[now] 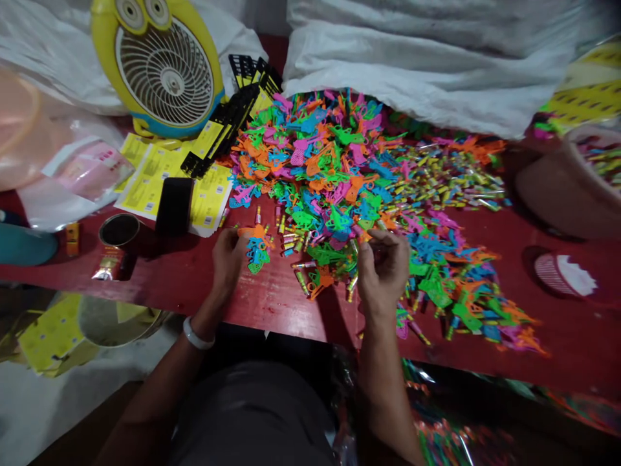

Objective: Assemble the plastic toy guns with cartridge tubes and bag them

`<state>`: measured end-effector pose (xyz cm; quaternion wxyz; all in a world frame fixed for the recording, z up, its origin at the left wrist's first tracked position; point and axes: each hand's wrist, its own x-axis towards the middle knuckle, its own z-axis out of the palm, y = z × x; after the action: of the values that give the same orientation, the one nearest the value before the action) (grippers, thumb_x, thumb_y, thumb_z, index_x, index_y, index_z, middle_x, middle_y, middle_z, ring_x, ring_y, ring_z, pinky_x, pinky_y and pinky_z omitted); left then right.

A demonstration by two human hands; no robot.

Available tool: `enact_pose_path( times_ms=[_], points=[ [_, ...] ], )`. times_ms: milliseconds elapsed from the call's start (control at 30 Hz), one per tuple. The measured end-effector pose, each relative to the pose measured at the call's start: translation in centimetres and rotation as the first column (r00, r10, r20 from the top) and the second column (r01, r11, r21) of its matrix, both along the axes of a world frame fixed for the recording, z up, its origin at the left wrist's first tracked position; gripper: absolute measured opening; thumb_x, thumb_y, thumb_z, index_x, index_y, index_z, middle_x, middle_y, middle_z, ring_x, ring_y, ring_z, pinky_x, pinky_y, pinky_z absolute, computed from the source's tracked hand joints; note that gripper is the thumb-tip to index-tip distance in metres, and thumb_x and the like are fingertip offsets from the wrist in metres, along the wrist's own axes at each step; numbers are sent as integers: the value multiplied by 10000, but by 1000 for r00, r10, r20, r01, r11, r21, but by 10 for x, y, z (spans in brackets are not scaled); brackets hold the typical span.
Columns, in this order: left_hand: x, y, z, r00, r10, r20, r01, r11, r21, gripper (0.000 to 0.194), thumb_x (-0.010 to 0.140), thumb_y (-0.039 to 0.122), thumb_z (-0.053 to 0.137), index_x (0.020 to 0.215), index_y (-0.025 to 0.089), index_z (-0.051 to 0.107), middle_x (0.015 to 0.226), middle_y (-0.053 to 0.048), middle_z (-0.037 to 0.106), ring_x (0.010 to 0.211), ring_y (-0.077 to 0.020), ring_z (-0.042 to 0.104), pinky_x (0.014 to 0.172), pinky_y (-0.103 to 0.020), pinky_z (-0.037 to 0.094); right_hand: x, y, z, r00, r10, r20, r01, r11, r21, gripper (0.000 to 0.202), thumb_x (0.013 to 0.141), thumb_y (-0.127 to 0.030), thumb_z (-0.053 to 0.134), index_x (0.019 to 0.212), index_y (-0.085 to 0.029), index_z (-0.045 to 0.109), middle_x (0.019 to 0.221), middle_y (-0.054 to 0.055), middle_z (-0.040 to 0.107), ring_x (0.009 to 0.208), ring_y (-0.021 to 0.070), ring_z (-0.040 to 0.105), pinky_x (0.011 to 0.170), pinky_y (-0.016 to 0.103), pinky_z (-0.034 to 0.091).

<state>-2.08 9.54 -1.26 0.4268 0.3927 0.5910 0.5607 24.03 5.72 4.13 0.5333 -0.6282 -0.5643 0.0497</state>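
Note:
My left hand (230,257) is closed at the left of the pile, its fingertips on a small bunch of orange, blue and green plastic toy pieces (258,249). To the right, my right hand (385,268) has its thumb and fingers curled together over the pile's near side. An orange bit shows at those fingertips, but what they grip is unclear. Between both hands lie small label-wrapped tubes (290,244), yellow and pink. Behind them rises a large heap of bright plastic pieces (310,152) in orange, green, pink and blue.
On the red table (291,310) stand a yellow fan (172,74), an open can (116,243) and a phone (174,206) on yellow printed sheets (213,194). More tubes (446,178) lie beside the heap. At right are a tub (563,175) and a red-and-white cup-like item (565,273).

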Motion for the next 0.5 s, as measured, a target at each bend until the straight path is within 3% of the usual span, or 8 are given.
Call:
enact_pose_path(
  times_ms=[100,200,267,333,400,500],
  points=[
    [1,-13,17,999,-36,37,33,996,84,179,826,327,725,913,182,666,872,-1,665,811,-128,609,772,-263,488,-20,-16,-3,976,139,-170,-162,979,-125,246,952,-427,602,1089,-224,622,933,29,579,812,172,579,727,312,494],
    [10,-26,25,987,-159,-25,161,971,178,130,844,308,719,913,201,694,930,-16,702,898,-153,646,857,-294,505,-52,-23,-11,852,324,-412,-460,839,-292,271,989,-451,546,1151,-244,614,817,-6,585,629,142,559,611,287,483],
    [17,-35,23,963,-254,-91,268,941,207,90,859,293,699,888,209,713,969,-30,722,952,-173,662,914,-322,509,-71,-23,-21,728,391,-563,-615,736,-284,315,983,-470,554,1205,-250,592,723,-40,559,553,134,546,575,280,479],
    [22,-42,18,945,-310,-105,323,933,156,96,868,292,680,904,215,725,1007,-45,733,999,-191,671,951,-345,511,-83,-22,-33,662,398,-636,-669,697,-260,325,962,-478,585,1183,-239,604,665,-58,547,528,133,550,565,277,483],
    [23,-48,11,958,-281,-54,284,957,58,172,866,314,672,1004,218,712,1069,-62,729,1031,-205,674,966,-367,515,-86,-21,-43,707,341,-620,-607,742,-285,292,955,-471,594,1104,-225,641,655,-52,567,510,129,543,536,269,470],
    [23,-54,5,961,-273,44,275,960,-54,336,835,359,693,1136,213,658,1153,-85,710,1073,-224,670,990,-393,510,-85,-24,-52,862,248,-442,-399,870,-289,232,956,-425,586,1018,-222,678,761,1,661,630,160,619,619,298,513]
  ],
)
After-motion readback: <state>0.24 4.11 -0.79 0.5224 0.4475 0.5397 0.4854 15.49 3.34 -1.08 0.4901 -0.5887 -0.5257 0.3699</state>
